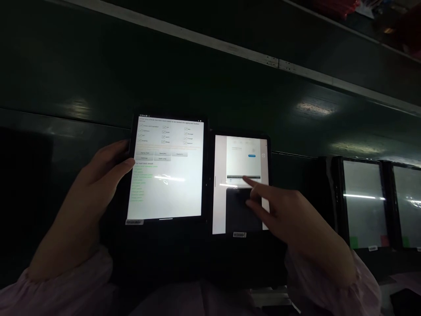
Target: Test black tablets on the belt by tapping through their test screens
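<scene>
My left hand (103, 173) grips the left edge of a tablet (167, 188), thumb on the front rim and fingers behind. That tablet's bright screen lists ticked boxes, grey buttons and lines of green text, and a barcode label (134, 222) is at its lower left corner. To its right lies a second tablet (219, 210), showing a pale page with a blue button above a dark block. Over this screen my right hand (276, 204) holds nothing; the index finger points at a dark bar across the page, and the thumb is apart below it. Whether the fingertip touches the glass I cannot tell.
Two more lit tablets, a nearer one (363, 210) and another (408, 193) beside it, stand at the right, with green and red corner patches visible. A pale metal strip (184, 33) runs across the dark green surface behind. Red items (338, 6) are at the top right.
</scene>
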`<state>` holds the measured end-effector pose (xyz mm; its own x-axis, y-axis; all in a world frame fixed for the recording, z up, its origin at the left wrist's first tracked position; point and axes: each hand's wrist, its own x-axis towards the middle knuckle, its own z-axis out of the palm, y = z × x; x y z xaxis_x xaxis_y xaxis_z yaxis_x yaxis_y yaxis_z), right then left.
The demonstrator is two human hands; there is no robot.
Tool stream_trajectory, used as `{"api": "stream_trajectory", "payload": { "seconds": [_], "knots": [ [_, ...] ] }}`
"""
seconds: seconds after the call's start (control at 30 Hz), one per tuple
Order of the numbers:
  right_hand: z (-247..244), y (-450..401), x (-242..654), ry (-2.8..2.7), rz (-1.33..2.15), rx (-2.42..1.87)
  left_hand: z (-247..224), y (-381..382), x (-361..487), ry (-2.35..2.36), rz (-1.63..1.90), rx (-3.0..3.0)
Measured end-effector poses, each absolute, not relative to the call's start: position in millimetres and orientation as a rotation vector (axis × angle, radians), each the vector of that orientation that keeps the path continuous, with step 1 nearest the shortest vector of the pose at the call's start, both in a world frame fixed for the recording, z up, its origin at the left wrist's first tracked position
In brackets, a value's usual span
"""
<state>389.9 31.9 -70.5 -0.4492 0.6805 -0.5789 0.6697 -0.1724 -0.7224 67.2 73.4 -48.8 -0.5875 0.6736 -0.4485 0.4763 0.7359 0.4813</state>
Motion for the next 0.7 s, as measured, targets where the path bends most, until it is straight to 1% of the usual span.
{"api": "stream_trajectory", "payload": {
  "seconds": [0.13,0.3,0.37,0.47,0.6,0.7],
  "knots": [
    [-52,19,387,-2.085,1.931,-1.446,-51,67,56,2.291,0.416,0.916],
    [-63,20,382,-2.095,1.675,-1.681,-55,67,51,2.284,0.419,0.928],
    [-65,20,382,-2.144,1.637,-1.712,-57,68,49,2.282,0.402,0.927],
    [-58,16,382,-2.176,1.67,-1.693,-59,69,45,2.292,0.349,0.888],
    [-48,11,383,-2.146,1.787,-1.545,-58,68,44,2.275,0.371,0.876],
    [-52,11,383,-2.126,1.75,-1.578,-56,68,51,2.278,0.379,0.892]
  ]
}}
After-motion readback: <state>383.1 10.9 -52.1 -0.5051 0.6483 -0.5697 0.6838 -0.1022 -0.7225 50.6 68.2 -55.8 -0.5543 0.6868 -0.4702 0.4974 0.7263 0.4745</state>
